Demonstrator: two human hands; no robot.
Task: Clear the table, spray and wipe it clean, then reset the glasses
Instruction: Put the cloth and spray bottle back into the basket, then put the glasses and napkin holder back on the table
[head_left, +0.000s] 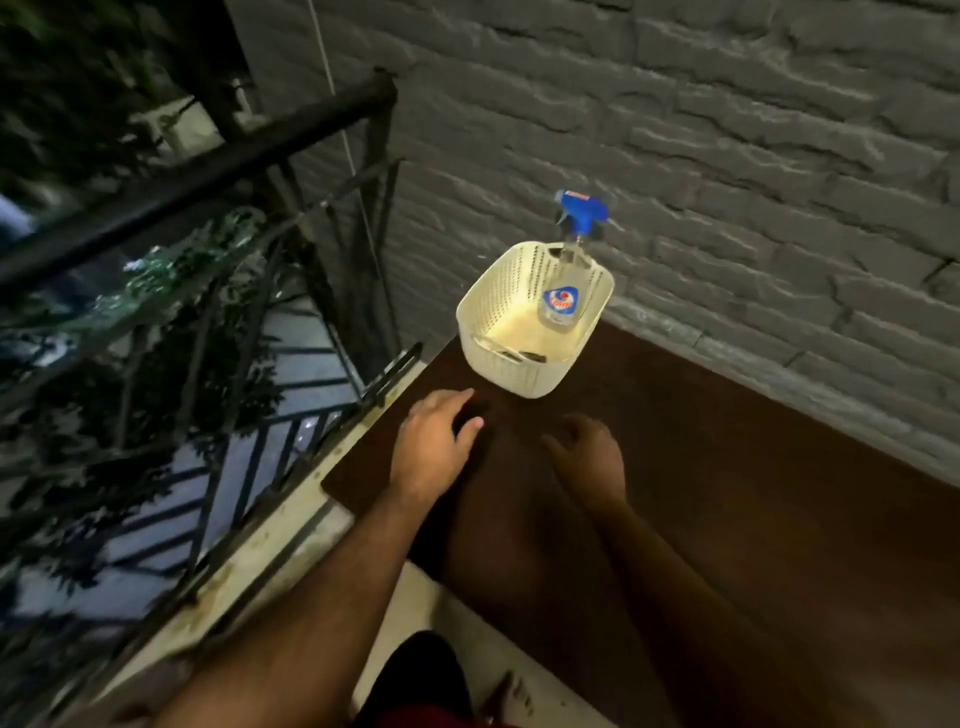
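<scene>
Both forearms reached from the bottom edge over a dark brown desk, the left hand and right hand hovering just short of a cream plastic basket. Each grip was released, fingers loosely spread and holding nothing. Inside the basket a blue-triggered spray bottle leaned against its far wall, probably stowed there within reach for spraying.

This is a home balcony at night. A dark metal railing with slanted bars runs along the open edge, with leafy green plants and a lit street below it. A wall of rough grey stone-faced bricks closes the far side. Against that wall stands a dark brown wooden worktop, carrying a cream perforated plastic basket that holds a clear spray bottle with a blue trigger head.
</scene>
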